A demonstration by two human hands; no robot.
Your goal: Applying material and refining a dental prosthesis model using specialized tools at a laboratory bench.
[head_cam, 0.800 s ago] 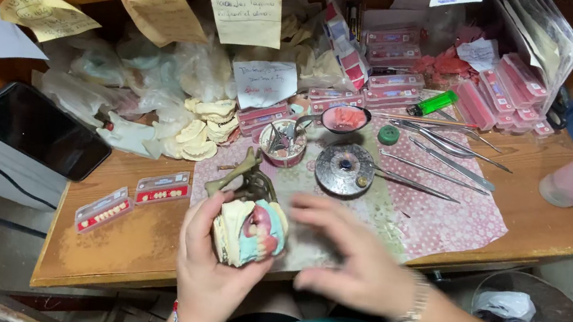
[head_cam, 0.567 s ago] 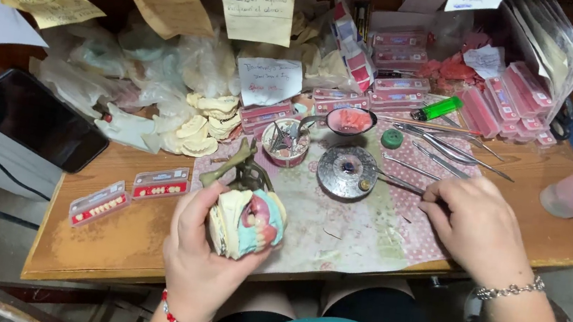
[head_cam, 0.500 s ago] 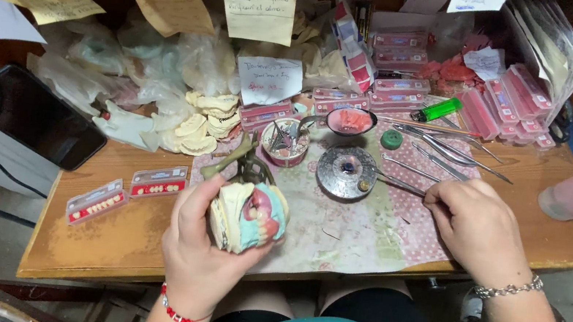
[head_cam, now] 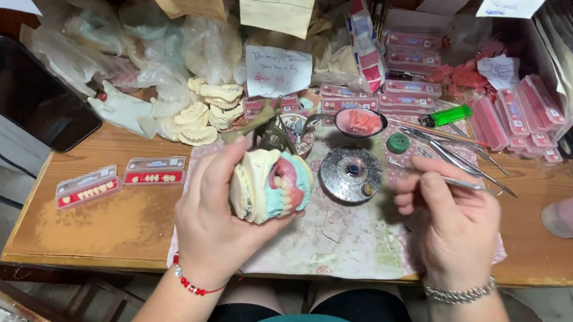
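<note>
The left hand [head_cam: 221,211] holds a cream plaster dental cast with pink wax gums and a patch of turquoise material [head_cam: 272,185] up above the wooden table [head_cam: 123,224], its grip wrapped round the cast's back and base with the thumb across the top. The right hand [head_cam: 451,223] has its grip pinched on a thin metal hand instrument [head_cam: 439,178], whose tip lies near a round dark metal dish [head_cam: 351,173] on the patterned paper mat [head_cam: 357,240]. The cast looks stiff, fairly heavy for its bulk and brittle; I judge that plaster edges would chip if knocked and the wax rim would dent under pressure. It is best held by the solid plaster base, fingers off the teeth and wax. The instrument is light, rigid and smooth, and suits a pen-like hold near its middle.
</note>
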